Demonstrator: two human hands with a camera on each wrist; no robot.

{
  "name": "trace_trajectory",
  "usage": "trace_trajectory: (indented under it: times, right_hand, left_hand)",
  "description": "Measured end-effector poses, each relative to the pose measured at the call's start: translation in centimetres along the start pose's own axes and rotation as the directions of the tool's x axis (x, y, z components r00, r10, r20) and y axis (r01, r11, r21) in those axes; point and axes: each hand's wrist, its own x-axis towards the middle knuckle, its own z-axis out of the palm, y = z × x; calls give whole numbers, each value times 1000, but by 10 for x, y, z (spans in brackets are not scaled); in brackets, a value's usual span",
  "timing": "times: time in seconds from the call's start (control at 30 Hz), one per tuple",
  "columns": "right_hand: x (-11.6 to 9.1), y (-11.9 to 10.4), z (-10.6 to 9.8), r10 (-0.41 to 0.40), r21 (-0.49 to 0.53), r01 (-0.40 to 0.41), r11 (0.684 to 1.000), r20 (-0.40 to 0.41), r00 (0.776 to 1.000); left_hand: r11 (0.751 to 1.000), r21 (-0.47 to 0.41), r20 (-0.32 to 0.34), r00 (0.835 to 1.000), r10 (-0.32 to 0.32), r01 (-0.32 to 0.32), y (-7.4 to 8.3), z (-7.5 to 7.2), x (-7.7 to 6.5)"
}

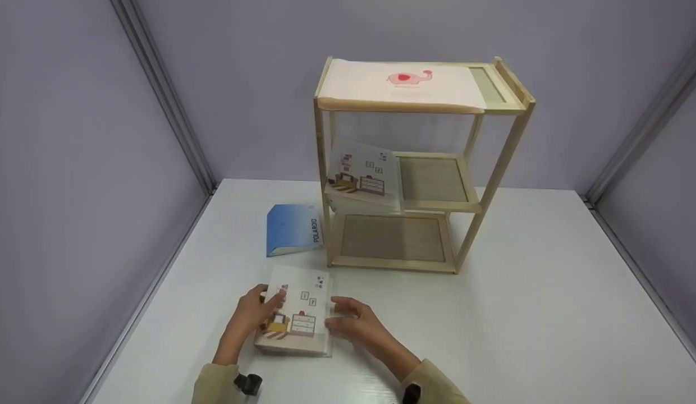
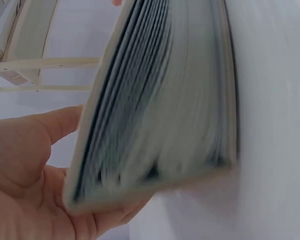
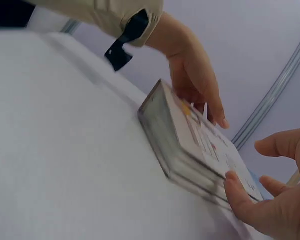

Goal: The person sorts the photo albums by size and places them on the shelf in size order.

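Note:
A thick photo album (image 1: pixel 297 311) with a pale cover, printed with a yellow armchair and a chest of drawers, is at the front left of the white table. My left hand (image 1: pixel 252 314) grips its left side, the thumb over the cover. In the left wrist view, many page edges of the album (image 2: pixel 160 110) show beside the palm. The right hand (image 1: pixel 359 325) is at the album's right edge, its fingers parted and a fingertip at the edge. From the right wrist view, the album (image 3: pixel 190 140) appears slightly tilted; whether it is fully off the table I cannot tell.
A three-tier wooden rack (image 1: pixel 393 266) stands behind. A similar album (image 1: pixel 365 177) sits aslant on its middle shelf, and a white sheet with a pink elephant (image 1: pixel 359 81) covers most of the top. A blue POLAROID booklet (image 1: pixel 292 227) lies left of the rack.

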Motion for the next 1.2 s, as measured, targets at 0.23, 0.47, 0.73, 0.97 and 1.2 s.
trace_trajectory:
  times: [0.23,0.47,0.73,0.97,1.2]
  right_hand:
    - [2,-3,-8,-62,-70,59,996,-33,998]
    - [2,-2,-10,-53,-166,46,985,-39,998]
    - [1,0,-8,-50,-143,44,989,-42,998]
    - [1,1,-7,-13,-93,8,996,-61,998]
    - [0,4,-3,-16,-76,10,997,-91,996]
  left_hand:
    - [998,-64,50,999,8,-4,3,4,3]
    - [999,-49,50,999,-1,3,3,6,3]
    - [994,-107,87,996,-23,32,2,8,0]
    - [990,-141,97,995,3,10,1,9,-2]
    - [990,-139,93,995,31,-18,-1,12,-3]
